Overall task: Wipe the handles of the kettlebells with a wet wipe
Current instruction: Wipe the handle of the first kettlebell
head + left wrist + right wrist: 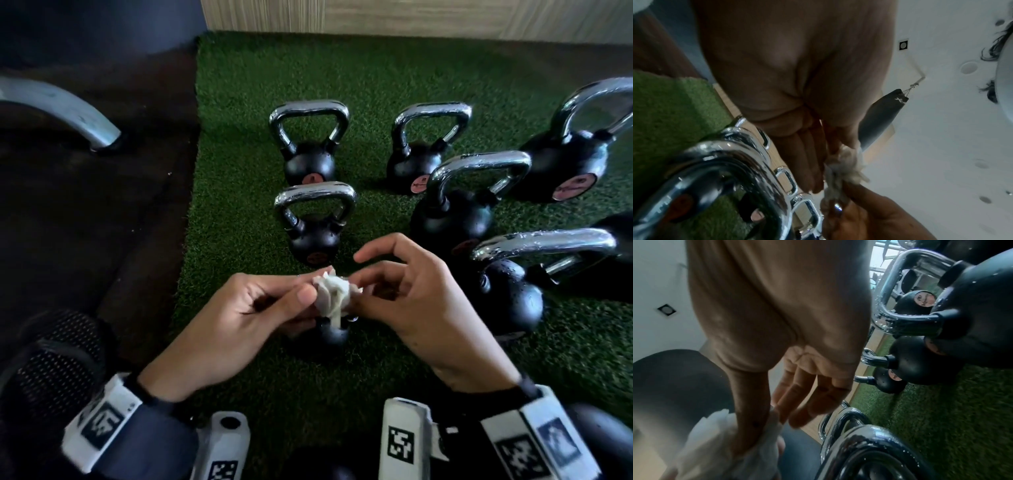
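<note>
Crumpled white wipe (334, 294) pinched by both hands

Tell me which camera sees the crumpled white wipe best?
The head view: the crumpled white wet wipe sits sharp and central, pinched between the left hand and the right hand. Both wrist views show it blurred and partly hidden behind fingers.
</note>
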